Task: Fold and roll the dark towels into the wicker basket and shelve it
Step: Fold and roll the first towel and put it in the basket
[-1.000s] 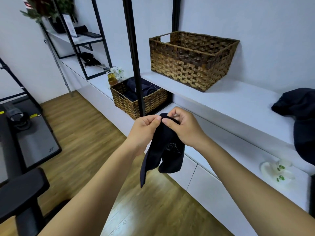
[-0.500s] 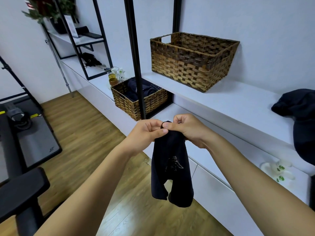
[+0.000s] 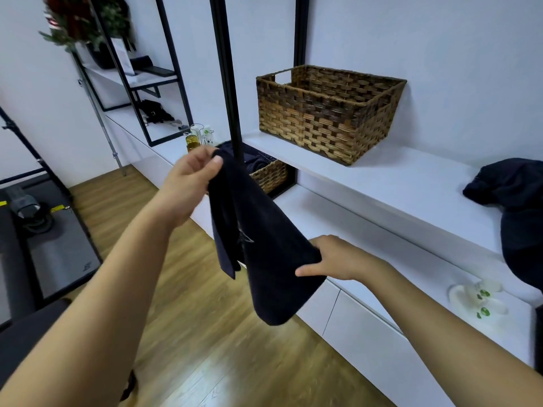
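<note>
While the dark towel (image 3: 258,245) hangs in the air between both hands in front of the shelving, the task looks, at a guess, to be somewhere in its middle. The left hand (image 3: 188,186) pinches the towel's upper corner between thumb and curled fingers (image 3: 216,164), and the right hand (image 3: 338,257) grips the lower edge with its fingers wrapped under the cloth and its thumb lying along it, so the towel runs stretched on a slant from upper left to lower right, with a loose fold drooping below. It is neither folded nor rolled yet.

A smaller wicker basket (image 3: 269,177) on the lower shelf, partly hidden behind the black post (image 3: 227,83), already holds dark cloth, though whether that cloth is rolled cannot be told. A larger wicker basket (image 3: 326,113) stands on the upper white shelf (image 3: 396,183); its inside is not visible. At the far right, a heap of dark fabric (image 3: 517,207) spills over the shelf edge, which suggests more towels remain to be done.

The towel is soft, matte, deep navy, limp enough to sag, with a small pale mark near its middle. Both baskets are stiff, rectangular, woven in a brown and tan checker pattern, the larger one with a cut-out handle. The shelves are smooth and white, framed in thin black metal.
</note>
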